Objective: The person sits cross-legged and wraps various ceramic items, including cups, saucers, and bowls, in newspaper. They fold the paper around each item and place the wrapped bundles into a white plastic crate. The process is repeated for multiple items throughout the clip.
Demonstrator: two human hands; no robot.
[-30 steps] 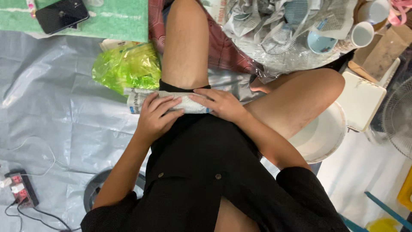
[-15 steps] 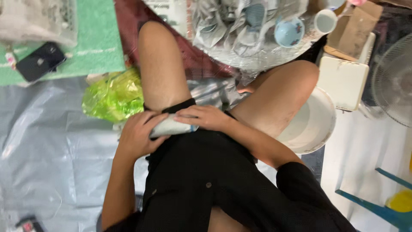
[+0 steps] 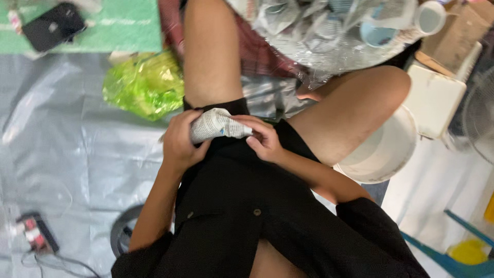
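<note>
I sit on the floor in black clothes with a bundle wrapped in newspaper (image 3: 216, 124) on my lap. My left hand (image 3: 180, 141) grips the bundle's left end. My right hand (image 3: 262, 136) holds its right end, fingers curled over the paper. What is inside the wrapping is hidden. Ahead of my knees lies a pile of cups and mugs in newspaper and clear plastic (image 3: 329, 31), with a blue cup (image 3: 378, 35) and a white mug (image 3: 431, 18) showing.
A crumpled green plastic bag (image 3: 144, 85) lies left of my leg on grey sheeting (image 3: 62, 144). A black phone (image 3: 54, 25) rests on a green mat. A white bowl (image 3: 383, 152), a white box (image 3: 435, 100), a cardboard box (image 3: 455, 33) and a fan stand at right. A power strip (image 3: 36, 234) lies lower left.
The bundle has been rolled tighter and lifted a little on my lap; both hands have closed in on its ends. The camera view has shifted.
</note>
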